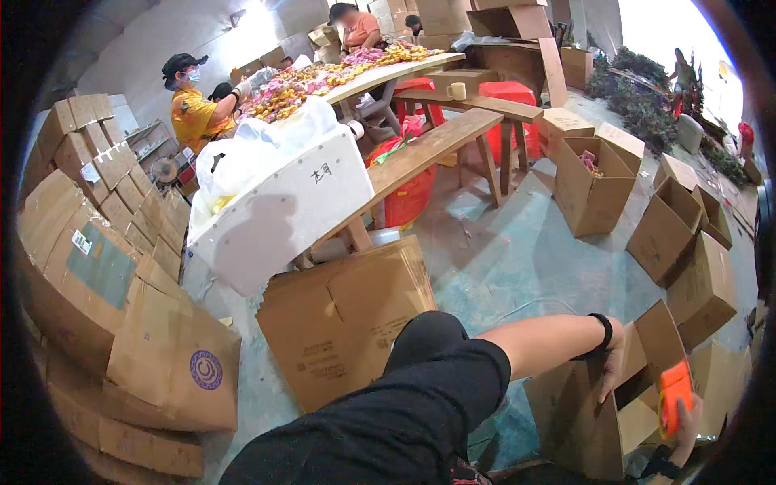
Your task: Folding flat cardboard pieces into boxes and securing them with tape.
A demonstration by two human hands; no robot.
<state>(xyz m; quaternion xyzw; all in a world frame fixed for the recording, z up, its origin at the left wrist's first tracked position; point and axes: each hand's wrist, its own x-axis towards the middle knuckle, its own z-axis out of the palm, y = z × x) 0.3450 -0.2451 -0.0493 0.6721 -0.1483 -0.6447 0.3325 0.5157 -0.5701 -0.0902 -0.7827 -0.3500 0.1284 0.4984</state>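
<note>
A brown cardboard box (574, 420) stands at the lower right with its top flaps raised. Across the picture reaches my left arm, and my left hand (612, 372) grips the upper edge of this box, fingers bent down over its panel. My right hand (685, 422), at the far lower right, is closed around an orange tape dispenser (676, 394) held above the box's right side. Both wrists carry black bands. The box's lower part and base are partly out of the picture.
Flattened cardboard sheets (347, 323) lean on a wooden bench (440, 149). Stacked cartons (170, 347) line the left. Several open boxes (594, 186) stand at right. Co-workers (198, 109) sit around a table heaped with pink and yellow pieces (323, 77). Red stools (509, 97) stand behind the bench.
</note>
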